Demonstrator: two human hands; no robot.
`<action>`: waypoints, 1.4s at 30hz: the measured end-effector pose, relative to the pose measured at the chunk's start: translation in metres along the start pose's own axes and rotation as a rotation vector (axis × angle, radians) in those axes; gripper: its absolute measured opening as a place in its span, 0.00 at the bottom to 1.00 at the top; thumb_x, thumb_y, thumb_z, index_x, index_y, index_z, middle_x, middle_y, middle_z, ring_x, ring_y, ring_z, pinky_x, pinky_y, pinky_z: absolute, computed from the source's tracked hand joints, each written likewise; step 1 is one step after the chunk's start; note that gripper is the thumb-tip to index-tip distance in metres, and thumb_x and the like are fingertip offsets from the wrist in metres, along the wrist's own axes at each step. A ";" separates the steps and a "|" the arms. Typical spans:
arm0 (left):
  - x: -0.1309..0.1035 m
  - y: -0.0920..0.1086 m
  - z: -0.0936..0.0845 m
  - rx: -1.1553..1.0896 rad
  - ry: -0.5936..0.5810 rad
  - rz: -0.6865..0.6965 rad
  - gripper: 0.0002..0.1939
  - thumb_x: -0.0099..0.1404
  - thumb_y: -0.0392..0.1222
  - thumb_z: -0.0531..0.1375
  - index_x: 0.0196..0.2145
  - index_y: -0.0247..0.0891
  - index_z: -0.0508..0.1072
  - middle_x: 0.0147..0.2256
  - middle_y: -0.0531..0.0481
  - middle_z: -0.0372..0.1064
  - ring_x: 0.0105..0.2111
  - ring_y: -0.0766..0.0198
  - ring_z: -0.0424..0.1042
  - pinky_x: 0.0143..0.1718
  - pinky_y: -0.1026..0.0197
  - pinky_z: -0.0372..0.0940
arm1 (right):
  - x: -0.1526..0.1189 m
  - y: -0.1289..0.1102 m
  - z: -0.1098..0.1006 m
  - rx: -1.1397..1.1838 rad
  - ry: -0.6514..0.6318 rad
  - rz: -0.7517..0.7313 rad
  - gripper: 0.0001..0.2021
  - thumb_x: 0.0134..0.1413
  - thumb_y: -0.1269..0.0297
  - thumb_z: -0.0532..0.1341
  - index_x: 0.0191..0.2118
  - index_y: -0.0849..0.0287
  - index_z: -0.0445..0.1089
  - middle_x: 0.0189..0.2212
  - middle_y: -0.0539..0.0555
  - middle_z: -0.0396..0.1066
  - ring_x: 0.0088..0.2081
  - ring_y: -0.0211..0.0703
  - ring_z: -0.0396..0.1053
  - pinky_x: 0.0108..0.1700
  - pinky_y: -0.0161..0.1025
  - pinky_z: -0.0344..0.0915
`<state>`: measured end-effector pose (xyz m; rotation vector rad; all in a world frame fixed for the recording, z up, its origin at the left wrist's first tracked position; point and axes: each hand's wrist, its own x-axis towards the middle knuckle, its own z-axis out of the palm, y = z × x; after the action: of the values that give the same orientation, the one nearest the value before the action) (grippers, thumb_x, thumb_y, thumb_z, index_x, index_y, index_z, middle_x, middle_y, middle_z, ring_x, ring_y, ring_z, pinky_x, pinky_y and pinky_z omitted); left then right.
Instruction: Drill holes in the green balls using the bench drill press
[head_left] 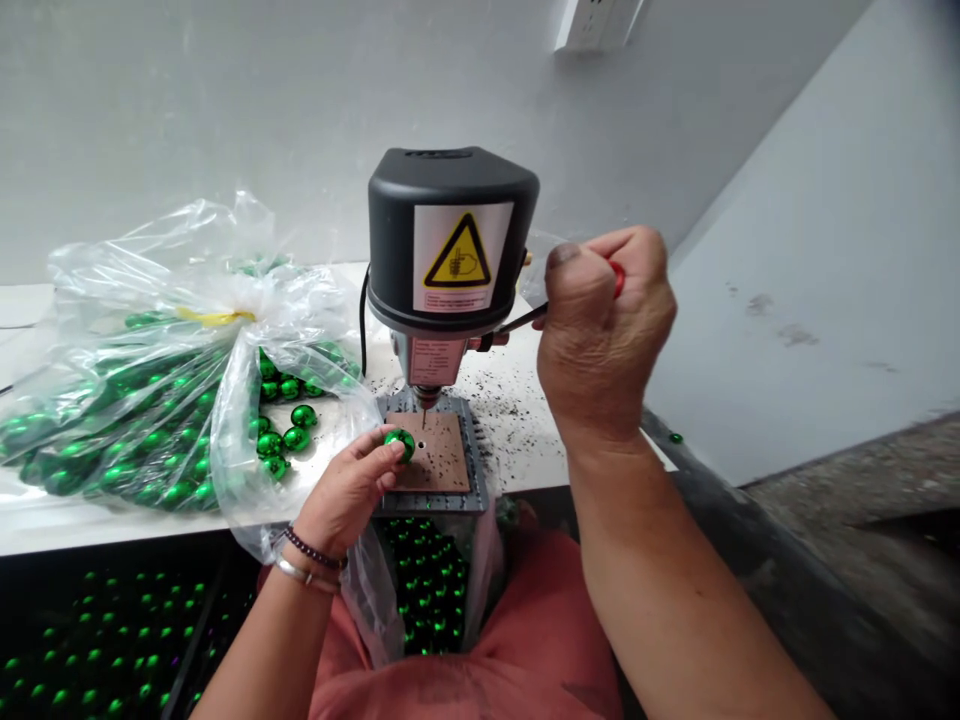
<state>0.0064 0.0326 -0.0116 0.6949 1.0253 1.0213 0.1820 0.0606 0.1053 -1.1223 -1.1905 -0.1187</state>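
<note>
Between the thumb and fingers of my left hand (352, 480) is a shiny green ball (400, 443), held just left of the drill bit. My right hand (604, 335) is wrapped round the lever (525, 320) of a small black drill press (454, 240); a bit of its red end shows between the fingers. The thin drill bit (424, 415) points down above a brown square board (442, 470) with a small hole in it. The board lies on the grey metal base (478, 480) and is strewn with dark chips.
A clear plastic bag (232, 400), tied with yellow, holds many green balls at left. Several loose balls (271, 443) lie beside its opening on the white table (517, 455). More green balls (431, 590) sit in a bag below the table edge. Dark shavings scatter around the base.
</note>
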 end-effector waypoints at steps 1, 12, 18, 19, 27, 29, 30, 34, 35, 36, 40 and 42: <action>0.003 0.001 0.001 0.084 0.020 0.045 0.18 0.49 0.40 0.64 0.39 0.36 0.69 0.32 0.51 0.70 0.26 0.73 0.67 0.24 0.71 0.60 | 0.000 0.000 0.000 0.004 -0.002 -0.004 0.12 0.52 0.55 0.50 0.25 0.58 0.54 0.18 0.43 0.53 0.20 0.28 0.53 0.27 0.32 0.55; 0.046 -0.015 0.004 0.670 0.073 0.284 0.17 0.49 0.43 0.61 0.37 0.34 0.69 0.34 0.47 0.73 0.35 0.62 0.71 0.39 0.59 0.65 | 0.002 0.000 -0.001 0.004 0.003 -0.018 0.12 0.53 0.56 0.51 0.25 0.59 0.54 0.18 0.43 0.53 0.20 0.26 0.51 0.26 0.30 0.54; 0.040 -0.016 0.011 0.704 0.050 0.240 0.19 0.49 0.43 0.62 0.40 0.37 0.69 0.32 0.50 0.73 0.31 0.64 0.71 0.30 0.64 0.65 | 0.002 0.000 -0.002 0.007 -0.004 -0.021 0.12 0.53 0.57 0.51 0.25 0.58 0.53 0.19 0.43 0.52 0.20 0.26 0.52 0.27 0.30 0.55; 0.039 -0.017 0.012 0.699 0.041 0.245 0.19 0.50 0.44 0.61 0.41 0.37 0.69 0.32 0.49 0.73 0.30 0.64 0.71 0.29 0.64 0.65 | 0.002 -0.001 -0.002 0.010 -0.003 -0.022 0.12 0.53 0.57 0.51 0.25 0.58 0.53 0.19 0.43 0.52 0.20 0.26 0.52 0.27 0.30 0.55; 0.040 -0.022 0.012 0.928 0.097 0.347 0.17 0.50 0.43 0.61 0.40 0.39 0.70 0.32 0.51 0.72 0.32 0.63 0.70 0.34 0.62 0.64 | 0.001 0.001 -0.002 0.002 -0.024 -0.009 0.13 0.54 0.55 0.50 0.26 0.58 0.53 0.19 0.44 0.51 0.20 0.27 0.52 0.26 0.30 0.55; 0.040 -0.022 0.011 0.992 0.119 0.357 0.18 0.51 0.44 0.61 0.41 0.41 0.71 0.31 0.51 0.72 0.32 0.63 0.70 0.35 0.62 0.63 | 0.001 0.001 -0.003 0.013 -0.029 -0.007 0.12 0.54 0.55 0.50 0.26 0.58 0.53 0.19 0.44 0.52 0.20 0.27 0.53 0.26 0.30 0.56; 0.040 -0.022 0.011 1.016 0.124 0.360 0.19 0.51 0.45 0.61 0.42 0.42 0.71 0.31 0.51 0.72 0.33 0.62 0.70 0.35 0.62 0.63 | 0.000 0.001 -0.003 0.021 -0.033 -0.006 0.12 0.54 0.55 0.50 0.26 0.57 0.53 0.19 0.44 0.52 0.20 0.27 0.53 0.26 0.30 0.56; 0.039 -0.023 0.010 1.112 0.122 0.392 0.20 0.53 0.46 0.60 0.44 0.42 0.71 0.36 0.49 0.73 0.36 0.60 0.70 0.39 0.60 0.62 | -0.009 0.000 -0.007 0.019 -0.024 -0.037 0.09 0.53 0.58 0.50 0.27 0.57 0.55 0.19 0.43 0.54 0.20 0.27 0.54 0.25 0.31 0.56; 0.039 -0.023 0.011 1.142 0.121 0.412 0.19 0.53 0.46 0.59 0.44 0.41 0.71 0.38 0.48 0.72 0.38 0.59 0.69 0.41 0.59 0.62 | -0.013 0.000 -0.009 0.009 -0.007 -0.059 0.08 0.53 0.60 0.51 0.27 0.57 0.55 0.19 0.43 0.54 0.20 0.28 0.54 0.25 0.30 0.56; 0.039 -0.023 0.011 1.169 0.124 0.434 0.19 0.53 0.46 0.59 0.43 0.40 0.71 0.40 0.47 0.72 0.40 0.59 0.69 0.42 0.59 0.61 | -0.017 0.001 -0.010 0.001 0.012 -0.083 0.07 0.52 0.62 0.52 0.26 0.57 0.55 0.19 0.43 0.54 0.20 0.27 0.54 0.25 0.30 0.56; 0.038 -0.023 0.013 1.233 0.137 0.481 0.17 0.54 0.45 0.59 0.42 0.38 0.72 0.43 0.45 0.70 0.44 0.58 0.67 0.46 0.58 0.60 | -0.037 0.006 -0.018 -0.034 0.041 -0.131 0.05 0.48 0.67 0.54 0.25 0.56 0.56 0.19 0.43 0.55 0.20 0.28 0.53 0.24 0.29 0.56; 0.038 -0.023 0.014 1.239 0.134 0.482 0.16 0.54 0.45 0.58 0.42 0.39 0.72 0.42 0.47 0.70 0.43 0.59 0.67 0.47 0.58 0.60 | -0.046 0.010 -0.022 -0.068 0.029 -0.149 0.05 0.48 0.68 0.54 0.25 0.56 0.56 0.18 0.44 0.53 0.20 0.28 0.52 0.24 0.30 0.56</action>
<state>0.0330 0.0583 -0.0391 1.9688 1.6379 0.7405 0.1829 0.0282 0.0647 -1.0867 -1.2517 -0.2907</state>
